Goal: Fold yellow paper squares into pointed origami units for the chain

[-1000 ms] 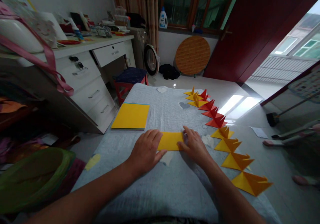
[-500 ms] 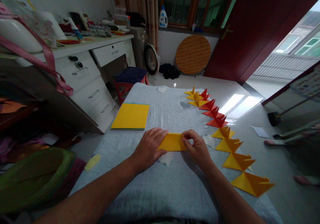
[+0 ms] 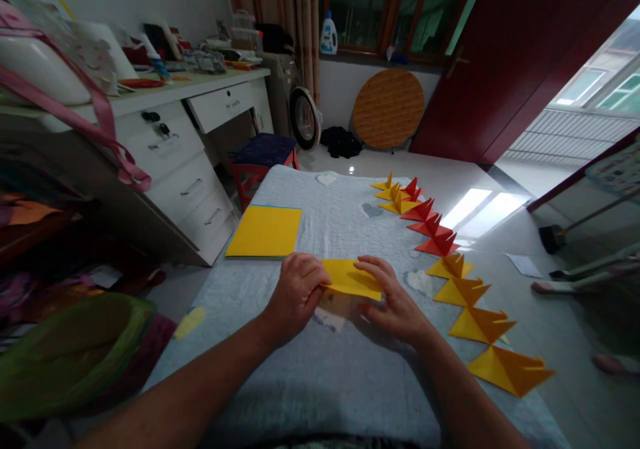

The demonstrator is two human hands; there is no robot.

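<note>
A folded yellow sheet of paper [image 3: 353,279] is lifted a little off the cloth in front of me, tilted. My left hand [image 3: 299,287] pinches its left end between thumb and curled fingers. At the right end, my right hand [image 3: 393,300] has its fingers stretched over the paper and its thumb apart below. The fingertips are at the upper edge; whether they press on it I cannot tell. Beyond my left hand lies a stack of square paper [image 3: 265,232], yellow on top. Along the right edge runs a row of folded paper pieces, yellow [image 3: 481,323] and red [image 3: 437,242].
A pale blue cloth [image 3: 320,382] covers the table. To the left stand a white desk [image 3: 175,162] with drawers, a stool [image 3: 265,152] and a green-lined bin [image 3: 75,355]. A round wooden tabletop [image 3: 389,109] leans against the far wall.
The folded paper has come up off the cloth and tilted. My left fingers have curled into a pinch on it, while my right hand has gone from a pinch to spread fingers.
</note>
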